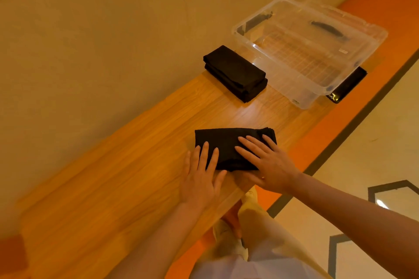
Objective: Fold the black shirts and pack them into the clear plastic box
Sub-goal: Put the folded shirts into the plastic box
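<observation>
The folded black shirt [226, 145] lies at the wooden worktop's [127, 165] near edge, pressed flat by the left hand [200, 176] and right hand [267, 165], both with fingers spread straight. Folding looks finished; next it needs lifting into the empty clear plastic box [310, 52] at the far end, beside a stack of folded shirts [234, 72].

Looks like an indoor room, which kind is hard to say: a long wood-grain surface [127, 165] with an orange edge runs along a plain beige wall [90, 29]. Beside that surface, the pale glossy floor [362, 165] shows dark painted lines. Past the surface's far end sits a clear storage box [367, 52].
</observation>
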Tool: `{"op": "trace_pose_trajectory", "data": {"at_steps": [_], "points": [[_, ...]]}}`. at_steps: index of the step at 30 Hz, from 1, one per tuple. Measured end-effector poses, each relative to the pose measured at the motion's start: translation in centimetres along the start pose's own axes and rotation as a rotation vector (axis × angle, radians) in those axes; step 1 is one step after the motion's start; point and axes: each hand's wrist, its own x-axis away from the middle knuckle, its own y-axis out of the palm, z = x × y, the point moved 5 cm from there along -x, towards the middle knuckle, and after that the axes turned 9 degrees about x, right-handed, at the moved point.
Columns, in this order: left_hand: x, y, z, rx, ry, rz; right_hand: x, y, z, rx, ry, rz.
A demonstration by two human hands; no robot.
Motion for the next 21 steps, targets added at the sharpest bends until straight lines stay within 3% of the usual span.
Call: {"op": "trace_pose_trajectory", "data": {"at_steps": [3,5,8,10,14,18,21], "points": [[-0.4,-0.9,-0.5,-0.002,0.057,0.074,2.0,-1.2,2.4,-0.099,0.166,0.056],[-0.9,-1.7,-1.5,0.041,-0.014,0.116,2.8,-1.7,4.2,-0.244,0.385,0.076],[-1.8,-2.1,-3.0,0.1,-0.21,0.053,2.7,-1.4,5.9,-0.507,0.74,-0.06],[-2.4,-2.1,-3.2,0.187,-0.297,0.012,1.7,-1.3,5.9,-0.617,0.839,-0.166],[-3.9,-1.4,-2.8,0.631,-0.425,-0.02,-0.7,-0.2,5.5,-0.842,0.977,-0.299],[-5.3,-1.9,-2.4,1.182,-0.823,-0.056,-1.8,0.5,5.7,-1.101,1.113,-0.345],[-5.8,-2.0,-2.8,1.307,-1.003,-0.133,-1.9,0.7,6.3,-1.246,1.151,-0.387]]}}
